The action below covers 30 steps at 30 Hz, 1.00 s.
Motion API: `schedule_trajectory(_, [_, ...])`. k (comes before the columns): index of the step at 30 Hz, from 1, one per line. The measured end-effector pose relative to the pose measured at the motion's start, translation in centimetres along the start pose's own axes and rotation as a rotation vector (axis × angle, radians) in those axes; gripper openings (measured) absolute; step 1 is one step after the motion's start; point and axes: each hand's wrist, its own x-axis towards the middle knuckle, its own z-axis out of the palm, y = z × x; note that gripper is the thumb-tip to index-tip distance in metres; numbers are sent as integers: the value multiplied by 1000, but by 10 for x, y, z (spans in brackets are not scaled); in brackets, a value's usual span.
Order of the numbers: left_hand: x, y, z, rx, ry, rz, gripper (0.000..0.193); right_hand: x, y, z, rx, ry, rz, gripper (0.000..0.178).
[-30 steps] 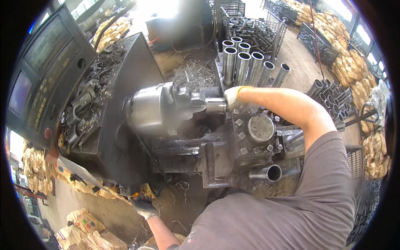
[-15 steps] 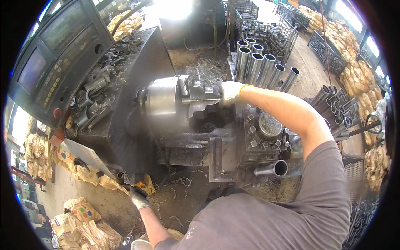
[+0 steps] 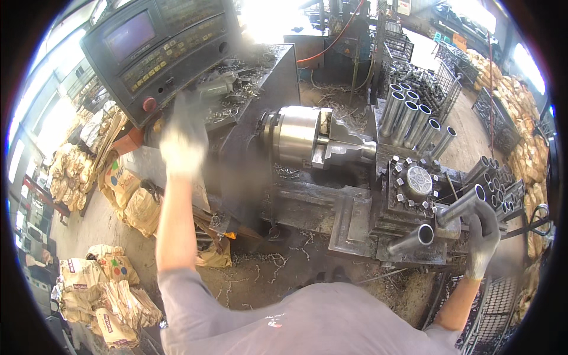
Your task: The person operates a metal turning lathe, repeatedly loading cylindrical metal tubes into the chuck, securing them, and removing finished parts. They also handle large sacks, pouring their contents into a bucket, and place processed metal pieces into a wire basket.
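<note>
My left hand (image 3: pixel 182 148), in a pale work glove, is raised just below the control panel (image 3: pixel 157 56) of a lathe, near its red button (image 3: pixel 149 105). Motion blur hides its fingers. At the right, my right hand (image 3: pixel 484 234), in a grey-and-white glove, closes around the upper end of a shiny metal tube (image 3: pixel 455 212), which lies slanted beside the bolted tool post (image 3: pixel 419 182). A second tube (image 3: pixel 409 239) rests nearer me. The lathe's silver chuck (image 3: pixel 297 136) stands ahead, with stepped jaws (image 3: pixel 343 152) at its right side.
Several upright tubes (image 3: pixel 417 121) stand behind the tool post, and a stack of tubes (image 3: pixel 494 183) lies at the right. Metal chips (image 3: pixel 242 97) cover the machine's top. Paper sacks (image 3: pixel 109 296) sit on the floor at left. A wire basket (image 3: pixel 494 307) is at lower right.
My right hand has left the chuck jaws and come back right to the tube. My left hand has risen from low beside the machine to the control panel. The view has shifted left.
</note>
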Motion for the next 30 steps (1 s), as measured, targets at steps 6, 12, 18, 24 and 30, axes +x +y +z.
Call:
schedule_trajectory(6, [108, -89, 44, 315, -544, -314, 100, -20, 80, -61, -154, 149, 106, 50])
schedule_trajectory(12, [-27, 42, 1, -313, 178, 149, 47, -4, 162, -41, -492, -166, 139, 108])
schedule_trajectory(18, [-216, 149, -87, -527, -60, 155, 29, 44, 207, 16, -430, -132, 40, 75])
schedule_trajectory(24, [-344, 181, -148, -544, -352, -129, 29, 62, 157, 17, -249, -141, -22, 36])
schedule_trajectory(30, [-371, 211, -197, -755, -674, -337, 80, -11, -13, 9, 212, -465, -392, 23])
